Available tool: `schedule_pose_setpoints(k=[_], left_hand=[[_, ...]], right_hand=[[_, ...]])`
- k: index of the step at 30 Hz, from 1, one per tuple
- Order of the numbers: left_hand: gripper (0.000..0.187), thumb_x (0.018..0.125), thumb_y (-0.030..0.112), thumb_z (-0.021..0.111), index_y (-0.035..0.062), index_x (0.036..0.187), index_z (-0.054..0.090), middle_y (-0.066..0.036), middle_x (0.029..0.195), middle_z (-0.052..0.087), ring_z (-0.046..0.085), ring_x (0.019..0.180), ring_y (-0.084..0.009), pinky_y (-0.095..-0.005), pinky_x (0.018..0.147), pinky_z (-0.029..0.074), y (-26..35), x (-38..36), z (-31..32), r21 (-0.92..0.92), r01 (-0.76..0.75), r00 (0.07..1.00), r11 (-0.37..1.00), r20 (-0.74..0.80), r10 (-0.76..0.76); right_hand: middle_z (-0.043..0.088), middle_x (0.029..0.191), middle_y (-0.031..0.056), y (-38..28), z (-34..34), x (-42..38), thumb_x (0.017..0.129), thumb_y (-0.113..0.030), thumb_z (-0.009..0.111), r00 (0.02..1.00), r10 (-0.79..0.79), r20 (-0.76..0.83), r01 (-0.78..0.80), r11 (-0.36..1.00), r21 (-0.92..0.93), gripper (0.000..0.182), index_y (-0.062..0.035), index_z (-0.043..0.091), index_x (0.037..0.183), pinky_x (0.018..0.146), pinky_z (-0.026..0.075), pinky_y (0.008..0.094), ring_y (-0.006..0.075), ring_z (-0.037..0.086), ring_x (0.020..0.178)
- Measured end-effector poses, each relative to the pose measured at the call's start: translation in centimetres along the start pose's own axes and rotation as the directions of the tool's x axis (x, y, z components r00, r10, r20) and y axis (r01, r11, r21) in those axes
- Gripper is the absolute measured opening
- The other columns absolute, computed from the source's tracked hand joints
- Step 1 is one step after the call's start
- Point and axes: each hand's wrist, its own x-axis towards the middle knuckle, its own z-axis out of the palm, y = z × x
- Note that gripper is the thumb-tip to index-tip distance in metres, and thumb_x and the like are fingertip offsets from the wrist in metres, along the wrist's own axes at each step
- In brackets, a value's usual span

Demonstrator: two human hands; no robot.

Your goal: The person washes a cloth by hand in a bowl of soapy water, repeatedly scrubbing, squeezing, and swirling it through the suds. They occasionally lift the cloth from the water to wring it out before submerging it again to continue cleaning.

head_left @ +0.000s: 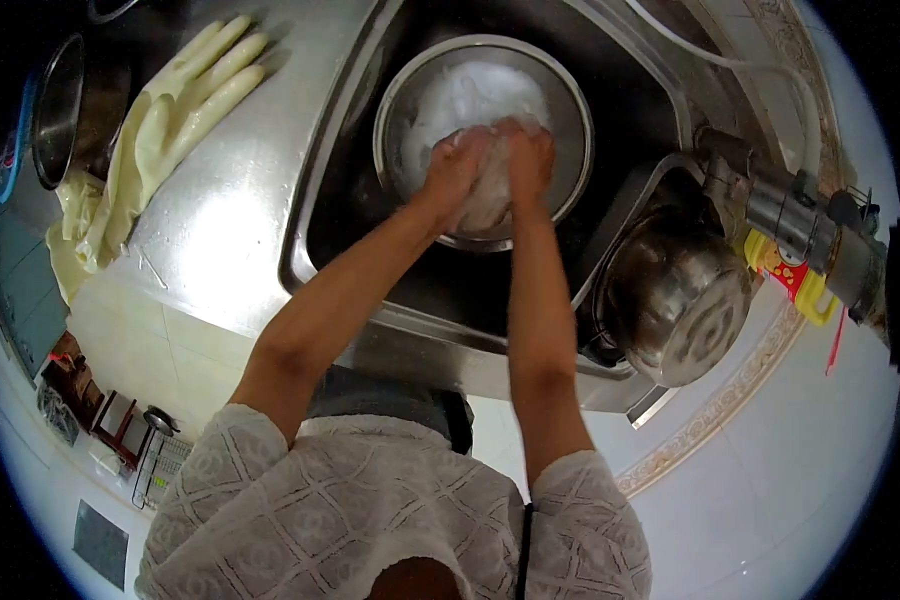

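Note:
Both hands are inside a round metal basin [381,150] that sits in the sink. White suds [478,92] fill the far part of it. Between my hands is a wet, pale cloth [487,195], bunched up and hanging toward the near side of the basin. My left hand [455,172] is closed on the cloth's left side. Fingers curled, my right hand [530,158] grips it from the right. The fingertips are partly hidden by foam and cloth.
Pale yellow rubber gloves [160,135] lie on the steel counter [240,190] to the left, near a dark pot [62,110]. Right of the sink [315,225] an upturned metal pot [675,295] stands by the faucet [780,210]. A yellow-and-red package [785,270] is behind it.

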Motion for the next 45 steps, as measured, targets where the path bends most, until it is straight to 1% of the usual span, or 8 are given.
schedule_pose_setpoints(k=[6, 8, 11, 15, 26, 34, 38, 45], left_hand=[[0.051, 0.081, 0.041, 0.045, 0.0054, 0.117, 0.037, -0.012, 0.105, 0.047, 0.046, 0.095, -0.0205, -0.032, 0.076, 0.04, 2.8, 1.3, -1.6, 0.323, -0.007, 0.97, 0.946, -0.228, 0.085], [0.066, 0.08, 0.045, 0.044, 0.0086, 0.129, 0.018, -0.015, 0.124, 0.031, 0.034, 0.112, -0.0246, -0.0344, 0.089, 0.031, 3.1, 1.4, -2.5, 0.34, 0.012, 0.976, 0.94, -0.21, 0.064], [0.071, 0.079, 0.049, 0.041, 0.0108, 0.13, 0.011, -0.016, 0.132, 0.017, 0.021, 0.12, -0.0283, -0.0359, 0.097, 0.02, 0.8, 2.4, -3.9, 0.418, 0.025, 0.978, 0.908, -0.2, 0.065], [0.074, 0.075, 0.054, 0.044, 0.0171, 0.131, 0.01, -0.012, 0.135, 0.006, 0.013, 0.123, -0.0287, -0.0415, 0.098, 0.016, -0.4, 2.5, -4.1, 0.455, 0.152, 0.961, 0.878, -0.277, -0.022], [0.079, 0.074, 0.058, 0.041, 0.02, 0.131, 0.004, -0.009, 0.136, 0.0, 0.007, 0.124, -0.0266, -0.0414, 0.098, 0.016, -0.5, 1.8, -2.7, 0.178, 0.218, 0.968, 0.96, -0.167, -0.189], [0.055, 0.083, 0.044, 0.036, 0.0078, 0.123, 0.029, -0.009, 0.121, 0.035, 0.031, 0.111, -0.0236, -0.0361, 0.093, 0.025, 5.0, 0.8, -1.0, -0.363, 0.514, 0.857, 0.777, 0.187, -0.48], [0.038, 0.085, 0.028, 0.035, 0.0068, 0.117, 0.039, -0.009, 0.108, 0.046, 0.044, 0.097, -0.0213, -0.0278, 0.084, 0.036, 5.2, -1.1, 1.1, 0.661, 0.208, 0.946, 0.721, 0.051, -0.32], [0.026, 0.079, 0.015, 0.042, 0.001, 0.1, 0.049, -0.008, 0.09, 0.053, 0.052, 0.081, -0.0195, -0.0281, 0.076, 0.042, -0.2, -0.2, -1.6, -0.341, 0.188, 0.977, 0.921, 0.16, -0.14]], right_hand=[[0.052, 0.104, 0.0156, 1.7, -0.4, 0.8, 0.077, -0.035, 0.047, 0.963, 0.218, 0.16, -0.259, 0.916, 0.308, 0.039, -0.0049, 0.053, 0.101, 0.08, 0.039, 0.0427, 0.0295, 0.05, 0.094], [0.053, 0.101, 0.0167, -1.3, 0.3, -0.3, 0.071, -0.027, 0.055, 0.971, -0.003, 0.241, 0.162, 0.747, -0.645, 0.051, -0.0066, 0.042, 0.116, 0.072, 0.042, 0.0341, 0.0287, 0.054, 0.086], [0.048, 0.112, 0.012, 5.5, 5.0, -1.7, 0.075, -0.037, 0.051, 0.588, -0.672, 0.451, 0.743, 0.228, -0.629, 0.053, -0.0087, 0.038, 0.118, 0.081, 0.038, 0.0435, 0.0286, 0.047, 0.1], [0.047, 0.112, 0.0145, 6.0, 4.4, 1.6, 0.072, -0.035, 0.053, 0.871, 0.111, 0.478, 0.126, 0.891, -0.437, 0.055, -0.0076, 0.038, 0.118, 0.081, 0.033, 0.0502, 0.0352, 0.039, 0.105], [0.054, 0.093, 0.0153, 6.1, 7.4, -0.9, 0.068, -0.013, 0.057, 0.977, 0.127, -0.169, -0.127, 0.992, 0.012, 0.037, -0.0035, 0.048, 0.103, 0.074, 0.039, 0.0349, 0.0294, 0.052, 0.085], [0.05, 0.08, 0.0125, 0.7, -0.6, -8.8, 0.061, -0.012, 0.053, 0.643, -0.761, 0.081, 0.758, 0.648, 0.071, 0.017, -0.0059, 0.052, 0.077, 0.068, 0.038, 0.0421, 0.0339, 0.045, 0.079], [0.048, 0.081, 0.0114, -1.4, -0.9, -11.2, 0.065, -0.02, 0.057, 0.585, -0.81, 0.037, 0.811, 0.585, 0.01, 0.021, -0.0086, 0.055, 0.082, 0.065, 0.037, 0.0448, 0.0317, 0.047, 0.077], [0.052, 0.081, 0.0145, -2.2, 0.0, -6.5, 0.063, -0.024, 0.063, 0.836, -0.52, -0.174, 0.507, 0.854, -0.117, 0.03, -0.0062, 0.055, 0.086, 0.057, 0.042, 0.0377, 0.0313, 0.052, 0.067]])
